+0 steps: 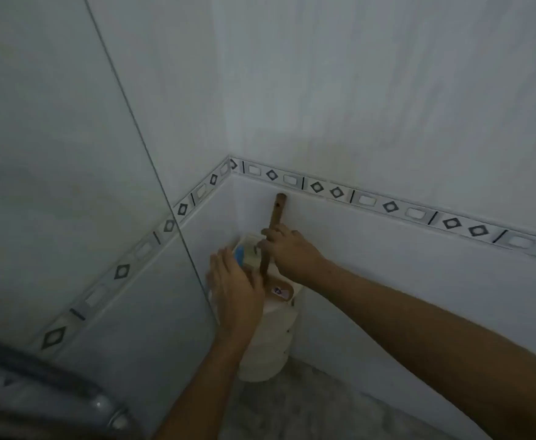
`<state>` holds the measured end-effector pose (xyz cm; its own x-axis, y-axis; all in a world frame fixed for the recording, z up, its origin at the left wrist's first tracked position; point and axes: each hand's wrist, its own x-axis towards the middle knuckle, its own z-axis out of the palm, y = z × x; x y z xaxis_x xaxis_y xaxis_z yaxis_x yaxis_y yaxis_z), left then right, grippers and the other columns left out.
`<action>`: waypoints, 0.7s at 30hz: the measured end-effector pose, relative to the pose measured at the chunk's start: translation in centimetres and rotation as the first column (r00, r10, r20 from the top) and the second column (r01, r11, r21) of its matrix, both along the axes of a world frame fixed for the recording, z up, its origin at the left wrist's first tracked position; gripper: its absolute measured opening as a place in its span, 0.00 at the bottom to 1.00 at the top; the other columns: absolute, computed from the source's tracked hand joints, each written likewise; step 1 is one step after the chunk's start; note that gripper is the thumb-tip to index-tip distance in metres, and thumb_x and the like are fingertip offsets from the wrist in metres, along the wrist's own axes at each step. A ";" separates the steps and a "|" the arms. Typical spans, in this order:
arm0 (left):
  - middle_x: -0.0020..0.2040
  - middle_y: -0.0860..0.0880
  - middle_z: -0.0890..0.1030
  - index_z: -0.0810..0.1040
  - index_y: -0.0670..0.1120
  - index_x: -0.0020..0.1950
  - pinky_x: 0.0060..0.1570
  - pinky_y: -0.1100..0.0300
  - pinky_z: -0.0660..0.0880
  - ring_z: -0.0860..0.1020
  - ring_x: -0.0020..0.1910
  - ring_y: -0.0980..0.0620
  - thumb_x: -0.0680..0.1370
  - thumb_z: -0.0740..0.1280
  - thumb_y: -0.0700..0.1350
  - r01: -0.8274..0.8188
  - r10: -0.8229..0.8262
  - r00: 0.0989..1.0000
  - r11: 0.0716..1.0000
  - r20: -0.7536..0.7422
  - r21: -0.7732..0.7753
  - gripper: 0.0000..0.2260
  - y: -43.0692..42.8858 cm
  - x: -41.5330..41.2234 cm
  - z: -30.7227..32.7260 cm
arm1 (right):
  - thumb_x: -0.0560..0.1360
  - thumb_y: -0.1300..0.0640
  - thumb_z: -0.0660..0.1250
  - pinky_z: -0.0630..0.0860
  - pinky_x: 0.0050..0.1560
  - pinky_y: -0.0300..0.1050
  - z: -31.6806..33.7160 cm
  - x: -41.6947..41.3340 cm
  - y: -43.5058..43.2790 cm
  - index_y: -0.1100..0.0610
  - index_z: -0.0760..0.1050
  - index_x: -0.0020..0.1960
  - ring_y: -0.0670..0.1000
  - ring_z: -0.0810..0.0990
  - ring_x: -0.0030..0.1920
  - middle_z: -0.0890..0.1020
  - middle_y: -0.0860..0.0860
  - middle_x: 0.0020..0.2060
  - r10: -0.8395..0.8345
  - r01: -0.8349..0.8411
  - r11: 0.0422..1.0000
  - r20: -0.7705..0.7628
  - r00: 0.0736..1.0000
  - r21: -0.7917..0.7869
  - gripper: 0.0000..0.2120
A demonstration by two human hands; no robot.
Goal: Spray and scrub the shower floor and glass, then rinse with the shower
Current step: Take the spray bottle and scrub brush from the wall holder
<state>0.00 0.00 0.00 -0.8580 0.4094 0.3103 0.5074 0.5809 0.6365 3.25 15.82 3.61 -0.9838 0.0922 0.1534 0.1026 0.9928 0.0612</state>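
A white corner caddy (270, 341) with several tiers stands on the grey shower floor (308, 404) in the tiled corner. A brown wooden brush handle (277, 214) rises upright from its top tier. My right hand (289, 249) is closed around that handle at mid-height. My left hand (233, 290) rests over the top tier, its fingers against a white item with a blue part (240, 254); whether it grips that item is hidden. The shower glass (70, 192) fills the left side, its edge running diagonally down to the caddy.
White wall tiles carry a band of black diamond trim (387, 206) along both walls. A chrome, hose-like fitting (108, 411) shows blurred at the bottom left. The floor to the right of the caddy is mottled grey.
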 end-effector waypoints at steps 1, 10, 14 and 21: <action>0.74 0.36 0.67 0.61 0.36 0.78 0.75 0.41 0.61 0.65 0.74 0.36 0.78 0.69 0.45 -0.035 0.035 0.998 0.999 0.057 -0.002 0.32 0.0 0.1 -0.4 | 0.69 0.70 0.67 0.74 0.54 0.56 0.0 -0.9 -0.1 0.58 0.78 0.63 0.62 0.72 0.65 0.74 0.59 0.68 0.025 -0.028 0.997 0.049 0.998 0.073 0.23; 0.75 0.37 0.65 0.51 0.40 0.81 0.73 0.42 0.68 0.67 0.74 0.40 0.77 0.70 0.33 -0.215 0.065 0.907 0.921 0.415 0.324 0.39 0.3 0.7 -6.0 | 0.81 0.55 0.64 0.66 0.60 0.50 1.2 -5.0 -1.0 0.53 0.80 0.60 0.56 0.67 0.66 0.81 0.49 0.58 -0.203 0.016 0.893 0.370 0.906 0.450 0.11; 0.70 0.40 0.73 0.60 0.41 0.78 0.68 0.43 0.73 0.74 0.68 0.43 0.75 0.72 0.33 -0.281 0.076 0.857 0.898 0.509 0.339 0.34 0.5 -0.2 -7.4 | 0.81 0.54 0.64 0.66 0.58 0.49 1.2 -5.6 -1.2 0.53 0.80 0.58 0.55 0.70 0.62 0.82 0.48 0.54 -0.257 0.083 0.899 0.364 0.895 0.430 0.10; 0.53 0.48 0.81 0.76 0.44 0.55 0.54 0.54 0.77 0.81 0.53 0.44 0.77 0.73 0.41 -0.317 0.151 0.845 0.914 0.513 0.254 0.09 1.2 -1.6 -6.7 | 0.81 0.53 0.63 0.67 0.59 0.50 2.9 -2.3 0.0 0.54 0.76 0.61 0.57 0.73 0.61 0.79 0.52 0.58 -0.375 0.242 0.912 0.431 0.821 0.332 0.11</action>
<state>-1.60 1.23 -6.68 -0.9885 0.1277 -0.0813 -0.0290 0.3676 0.9295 0.95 15.77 6.51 -0.8647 0.4270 -0.2644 0.2928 0.8563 0.4255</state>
